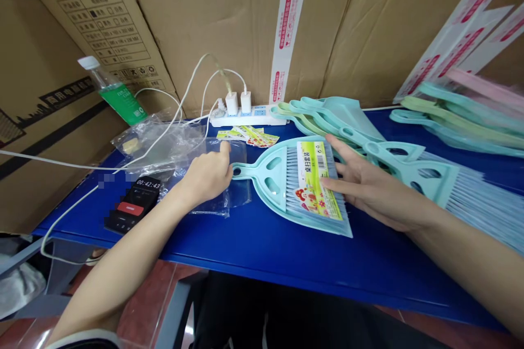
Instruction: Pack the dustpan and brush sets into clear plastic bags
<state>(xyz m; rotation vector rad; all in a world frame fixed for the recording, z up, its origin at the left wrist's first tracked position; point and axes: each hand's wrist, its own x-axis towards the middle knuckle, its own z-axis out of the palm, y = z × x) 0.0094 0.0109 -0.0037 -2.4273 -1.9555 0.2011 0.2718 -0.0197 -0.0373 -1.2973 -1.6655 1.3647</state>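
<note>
A light-blue dustpan (271, 188) lies on the blue table with a small brush (291, 174) nested on it, handle to the left. Across the bristles rests a yellow-green printed label card (319, 180). My left hand (210, 174) is closed at the tip of the handle, thumb on top; its fingertips are partly hidden. Beneath that hand are clear plastic bags (239, 191). My right hand (364, 185) has its fingers spread at the right edge of the card, the thumb touching the card's face.
Loose brushes and dustpans (347, 114) are piled behind and right. Further right lie pink, green and blue sets (470, 114). More label cards (249, 135) sit before a power strip (249, 116). A phone (137, 202), bottle (118, 95) and white cable (164, 133) are left. Cardboard boxes (229, 16) stand behind.
</note>
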